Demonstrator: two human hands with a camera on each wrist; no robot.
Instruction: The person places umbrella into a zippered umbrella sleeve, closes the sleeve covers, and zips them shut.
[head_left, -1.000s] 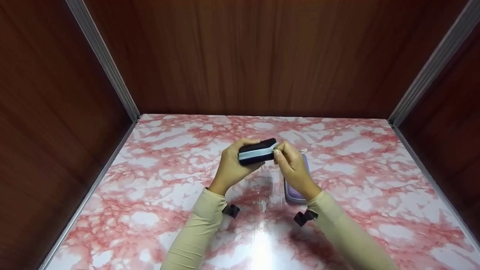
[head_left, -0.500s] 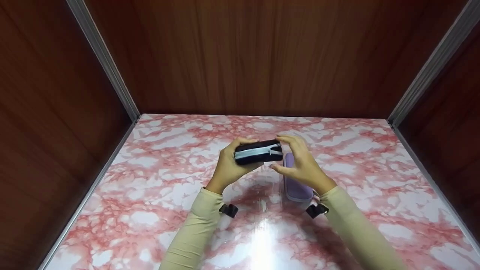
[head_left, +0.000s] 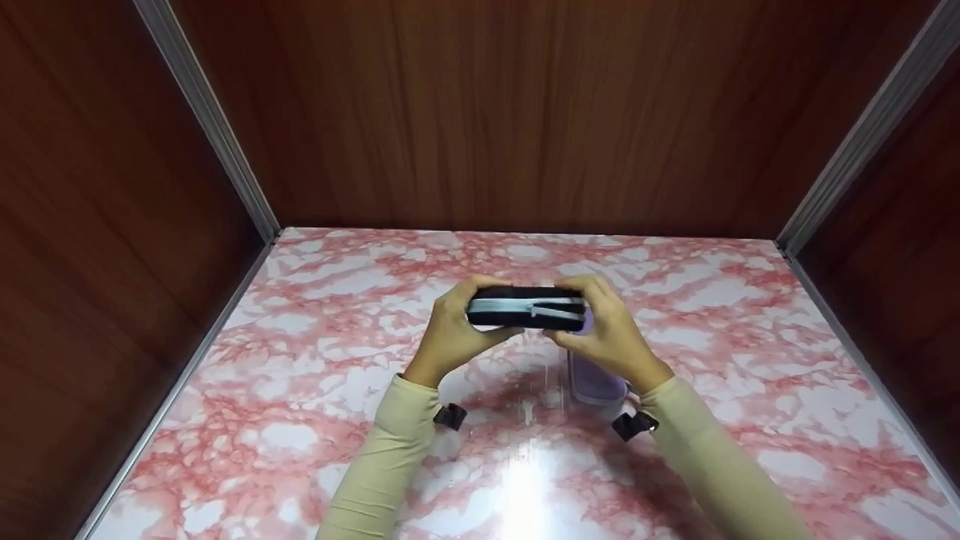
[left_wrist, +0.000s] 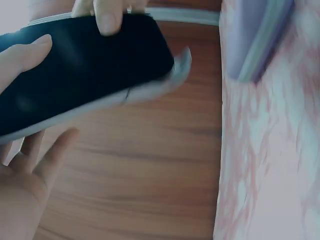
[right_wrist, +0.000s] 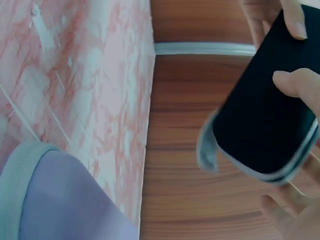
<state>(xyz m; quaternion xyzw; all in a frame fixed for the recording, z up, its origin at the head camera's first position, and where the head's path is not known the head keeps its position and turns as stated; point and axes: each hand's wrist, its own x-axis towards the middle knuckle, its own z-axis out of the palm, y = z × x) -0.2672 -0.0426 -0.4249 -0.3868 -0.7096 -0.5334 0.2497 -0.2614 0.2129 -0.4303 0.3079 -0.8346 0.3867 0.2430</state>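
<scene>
A black zip case [head_left: 525, 293] with a pale grey zipper [head_left: 499, 305] is held up above the table, its zippered side turned toward the head camera. My left hand [head_left: 448, 330] grips its left end between thumb and fingers. At the other end, my right hand [head_left: 616, 337] holds it with the thumb below and fingers on top. The zipper stands parted at the right end, right of the slider. In the right wrist view, a loose grey tab [right_wrist: 206, 150] sticks out from the case's corner. Behind my right hand lies a purple zip case [head_left: 598, 384] on the table, partly hidden.
The tabletop [head_left: 337, 337] has a red and white marbled surface with a bright glare near the front. Dark wood panels [head_left: 480, 112] with grey metal corner strips [head_left: 214, 127] enclose it at the back and both sides.
My right hand has left the zipper's end, spread beside the case, and now grips its right end. The case has levelled and shifted slightly right; the zipper's right end shows parted.
</scene>
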